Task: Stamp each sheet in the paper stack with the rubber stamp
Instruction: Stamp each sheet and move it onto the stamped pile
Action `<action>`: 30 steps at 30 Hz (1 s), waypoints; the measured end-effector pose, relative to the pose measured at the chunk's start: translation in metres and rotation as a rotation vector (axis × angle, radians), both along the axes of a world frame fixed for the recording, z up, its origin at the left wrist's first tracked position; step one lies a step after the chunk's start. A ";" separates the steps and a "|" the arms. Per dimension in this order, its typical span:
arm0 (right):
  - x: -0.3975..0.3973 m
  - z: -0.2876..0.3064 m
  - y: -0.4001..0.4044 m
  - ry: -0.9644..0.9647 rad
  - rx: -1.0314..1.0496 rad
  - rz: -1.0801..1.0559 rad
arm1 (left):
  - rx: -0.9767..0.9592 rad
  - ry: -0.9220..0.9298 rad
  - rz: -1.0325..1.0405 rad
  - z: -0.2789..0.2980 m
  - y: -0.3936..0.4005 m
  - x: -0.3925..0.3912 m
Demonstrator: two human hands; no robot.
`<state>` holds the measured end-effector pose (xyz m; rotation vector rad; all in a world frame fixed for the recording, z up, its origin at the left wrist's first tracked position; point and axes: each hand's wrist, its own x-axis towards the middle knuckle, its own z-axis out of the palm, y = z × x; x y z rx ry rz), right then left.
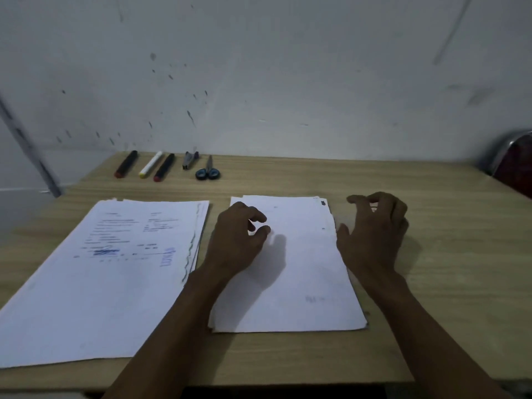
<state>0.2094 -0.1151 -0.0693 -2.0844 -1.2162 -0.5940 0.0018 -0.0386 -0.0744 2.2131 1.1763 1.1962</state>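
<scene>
Both bare arms reach over the blank-topped paper stack (290,272), left hand (236,240) and right hand (374,234) loosely curled, holding nothing; no rubber stamp shows, so finding it probably comes next.

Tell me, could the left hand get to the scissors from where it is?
Probably yes. The left hand hovers over the right paper stack, holding nothing, and only bare table lies between it and the scissors by the wall.
</scene>
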 end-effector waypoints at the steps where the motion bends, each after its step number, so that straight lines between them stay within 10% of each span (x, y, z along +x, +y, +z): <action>1: 0.005 -0.001 -0.001 0.013 0.009 -0.017 | 0.002 -0.002 -0.008 0.000 0.000 0.004; 30: -0.008 0.016 -0.003 0.491 -0.016 0.098 | 0.046 0.281 -0.053 -0.018 -0.015 0.013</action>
